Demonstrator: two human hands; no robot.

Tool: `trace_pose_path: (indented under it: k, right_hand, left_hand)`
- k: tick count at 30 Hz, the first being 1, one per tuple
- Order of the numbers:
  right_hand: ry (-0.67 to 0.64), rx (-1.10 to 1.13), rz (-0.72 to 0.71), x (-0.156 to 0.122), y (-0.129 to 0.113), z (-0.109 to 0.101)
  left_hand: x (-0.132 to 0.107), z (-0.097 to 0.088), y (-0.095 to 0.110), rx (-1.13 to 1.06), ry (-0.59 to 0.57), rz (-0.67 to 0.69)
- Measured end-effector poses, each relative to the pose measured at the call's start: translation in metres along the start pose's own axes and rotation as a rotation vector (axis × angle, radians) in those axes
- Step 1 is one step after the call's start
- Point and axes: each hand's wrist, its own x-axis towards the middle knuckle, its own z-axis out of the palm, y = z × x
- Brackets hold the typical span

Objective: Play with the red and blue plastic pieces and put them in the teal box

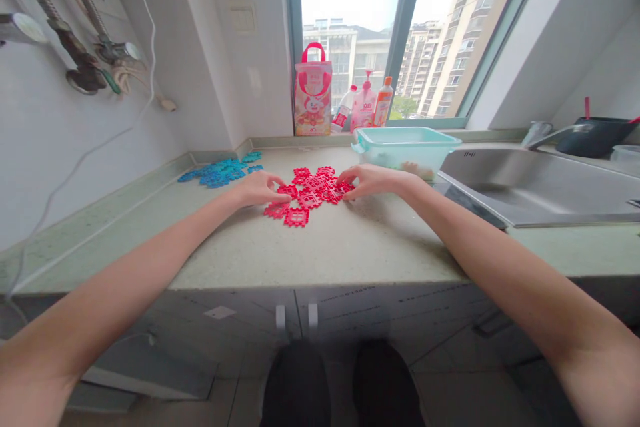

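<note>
Tiles of notched red plastic lie between your left hand and right hand, both half-curled, any grip unclear; handling them seems the step in hand; the next move calls for a light, sure pinch.

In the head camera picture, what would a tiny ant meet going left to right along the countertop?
Blue pieces → left hand → red pieces → right hand → teal tub → metal sink.
</note>
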Motion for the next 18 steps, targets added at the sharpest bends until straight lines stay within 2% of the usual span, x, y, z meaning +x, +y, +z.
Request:
trace_pose_path:
  k: [4, 7, 9, 12, 18]
  right_hand:
    - [0.039, -0.037, -0.036, -0.005, -0.002, -0.007]
    - [0.091, -0.070, -0.049, -0.008, -0.002, -0.014]
    - [0.122, -0.084, -0.070, -0.008, -0.004, -0.017]
    - [0.178, -0.088, -0.104, -0.008, -0.008, -0.016]
    - [0.269, -0.045, -0.136, -0.006, -0.020, -0.009]
  left_hand:
    - [-0.005, -0.006, -0.004, 0.019, 0.078, -0.002]
    - [-0.012, -0.016, -0.008, -0.034, 0.109, 0.053]
    - [-0.017, -0.025, -0.012, -0.101, 0.048, 0.109]
    - [-0.021, -0.035, -0.017, -0.149, -0.113, 0.148]
    - [-0.024, -0.040, -0.019, -0.085, -0.359, 0.082]
